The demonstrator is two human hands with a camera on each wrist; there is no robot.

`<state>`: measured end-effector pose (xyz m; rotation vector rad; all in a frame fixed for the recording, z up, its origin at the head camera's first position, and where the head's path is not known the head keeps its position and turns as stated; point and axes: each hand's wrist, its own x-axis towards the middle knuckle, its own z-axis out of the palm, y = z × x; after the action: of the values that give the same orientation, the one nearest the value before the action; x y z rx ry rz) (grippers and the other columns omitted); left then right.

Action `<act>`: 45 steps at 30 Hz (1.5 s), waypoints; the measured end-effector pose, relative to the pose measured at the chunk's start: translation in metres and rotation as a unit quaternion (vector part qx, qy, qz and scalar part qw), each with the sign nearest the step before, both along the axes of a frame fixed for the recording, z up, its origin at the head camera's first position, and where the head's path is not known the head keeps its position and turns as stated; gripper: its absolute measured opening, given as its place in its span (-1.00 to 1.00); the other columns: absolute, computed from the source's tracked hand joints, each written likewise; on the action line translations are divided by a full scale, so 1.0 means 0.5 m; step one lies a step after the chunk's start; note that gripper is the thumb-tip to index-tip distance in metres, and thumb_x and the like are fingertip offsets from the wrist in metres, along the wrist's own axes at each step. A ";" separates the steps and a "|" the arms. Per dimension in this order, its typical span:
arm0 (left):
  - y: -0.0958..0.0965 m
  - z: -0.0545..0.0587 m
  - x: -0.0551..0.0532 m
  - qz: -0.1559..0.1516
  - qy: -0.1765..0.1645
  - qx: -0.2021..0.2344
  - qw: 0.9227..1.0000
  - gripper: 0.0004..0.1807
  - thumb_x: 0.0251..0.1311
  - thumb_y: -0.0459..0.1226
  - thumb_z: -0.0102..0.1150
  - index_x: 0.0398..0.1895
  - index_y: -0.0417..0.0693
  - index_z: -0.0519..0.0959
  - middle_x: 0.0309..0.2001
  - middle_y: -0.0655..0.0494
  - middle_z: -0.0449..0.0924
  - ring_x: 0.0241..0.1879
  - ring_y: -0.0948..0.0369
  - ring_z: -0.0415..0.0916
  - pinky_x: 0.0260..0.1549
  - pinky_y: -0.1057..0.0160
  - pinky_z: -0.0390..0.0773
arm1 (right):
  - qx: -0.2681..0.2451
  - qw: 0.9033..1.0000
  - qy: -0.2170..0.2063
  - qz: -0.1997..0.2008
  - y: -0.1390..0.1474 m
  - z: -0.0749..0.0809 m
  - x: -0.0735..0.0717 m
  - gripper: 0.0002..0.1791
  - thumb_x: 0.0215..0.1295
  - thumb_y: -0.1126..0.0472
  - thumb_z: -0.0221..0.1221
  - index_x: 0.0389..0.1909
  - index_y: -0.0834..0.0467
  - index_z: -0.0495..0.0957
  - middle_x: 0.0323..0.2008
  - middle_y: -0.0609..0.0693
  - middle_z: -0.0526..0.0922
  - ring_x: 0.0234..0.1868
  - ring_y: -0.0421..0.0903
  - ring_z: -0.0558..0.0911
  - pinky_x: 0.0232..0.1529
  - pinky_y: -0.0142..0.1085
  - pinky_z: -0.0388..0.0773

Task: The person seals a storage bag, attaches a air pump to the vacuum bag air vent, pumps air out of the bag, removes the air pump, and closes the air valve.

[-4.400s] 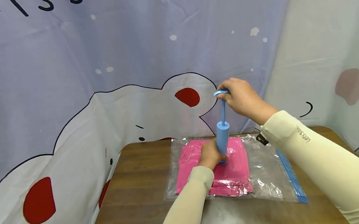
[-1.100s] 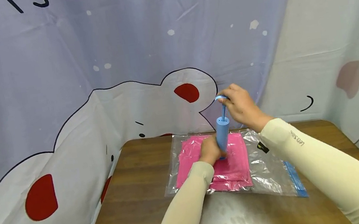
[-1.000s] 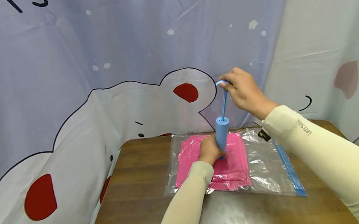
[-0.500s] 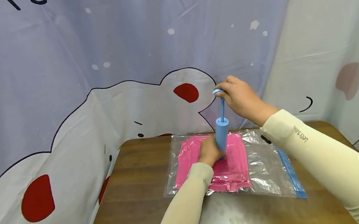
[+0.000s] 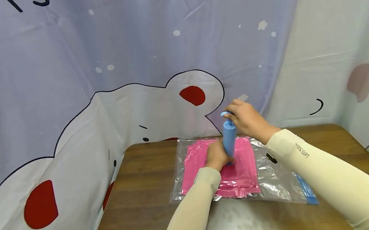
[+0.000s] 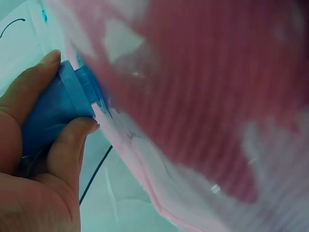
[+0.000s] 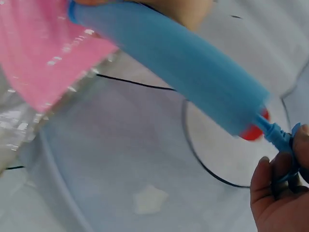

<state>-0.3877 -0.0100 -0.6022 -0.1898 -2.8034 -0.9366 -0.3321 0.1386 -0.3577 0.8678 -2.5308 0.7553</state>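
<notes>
A blue hand pump (image 5: 230, 140) stands nearly upright, leaning slightly, on a clear plastic vacuum bag (image 5: 274, 173) with folded pink cloth (image 5: 244, 178) inside. My left hand (image 5: 216, 155) grips the pump's lower barrel; in the left wrist view its thumb and fingers wrap the barrel (image 6: 53, 111) close to where the nozzle meets the bag's valve. Above, my right hand (image 5: 246, 119) holds the pump's handle (image 5: 225, 113), which sits just over the barrel top with little rod showing. The right wrist view has the fingers curled around that handle (image 7: 289, 154).
The bag lies flat on a wooden table (image 5: 139, 197), its blue zip edge (image 5: 307, 188) at the right, partly under the right sleeve. A small black tag (image 5: 271, 158) shows beside that sleeve. A printed curtain (image 5: 127, 41) hangs behind and along the sides.
My right hand raised the pump handle about a second ago, then brought it down close to the barrel. My left hand keeps its grip in the same place.
</notes>
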 end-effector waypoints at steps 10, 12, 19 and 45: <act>0.018 -0.003 0.004 0.004 -0.026 -0.017 1.000 -0.14 -0.51 -0.17 1.00 0.09 0.16 0.78 -0.09 0.13 0.93 -0.12 0.13 0.84 0.07 0.08 0.84 | -0.048 0.994 0.086 -0.051 0.002 0.176 0.028 -0.74 0.70 0.27 0.25 0.09 0.36 0.82 -0.21 0.29 0.66 -0.16 0.27 0.67 -0.06 0.07 0.62; 0.024 -0.006 0.007 -0.001 -0.034 -0.022 0.999 -0.15 -0.47 -0.15 1.00 0.09 0.15 0.78 -0.08 0.13 0.93 -0.11 0.13 0.84 0.10 0.08 0.84 | -0.057 0.992 0.097 -0.062 0.004 0.190 0.036 -0.72 0.71 0.26 0.24 0.10 0.37 0.81 -0.17 0.32 0.66 -0.12 0.30 0.68 0.00 0.12 0.64; 0.020 -0.001 0.013 0.002 -0.038 -0.005 0.999 -0.16 -0.46 -0.19 0.98 0.09 0.15 0.77 -0.08 0.15 0.92 -0.11 0.16 0.82 0.09 0.10 0.83 | -0.083 0.991 0.079 -0.066 0.004 0.191 0.029 -0.69 0.73 0.19 0.22 0.17 0.33 0.79 -0.12 0.28 0.64 -0.09 0.24 0.65 0.02 0.03 0.57; -0.039 0.011 -0.034 -0.032 -0.034 -0.040 0.998 -0.09 -0.35 -0.01 0.99 0.22 0.11 0.75 0.00 0.16 0.93 0.02 0.14 0.86 0.17 0.14 0.82 | -0.144 0.959 -0.188 -0.158 -0.045 -0.143 0.023 -0.17 0.52 -0.23 0.44 0.42 0.35 0.47 0.26 0.39 0.74 0.29 0.37 0.76 0.31 0.22 0.72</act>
<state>-0.4049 -0.0296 -0.5969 -0.2652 -2.9161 -0.8609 -0.3205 0.1162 -0.4289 0.2295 -2.6821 1.2307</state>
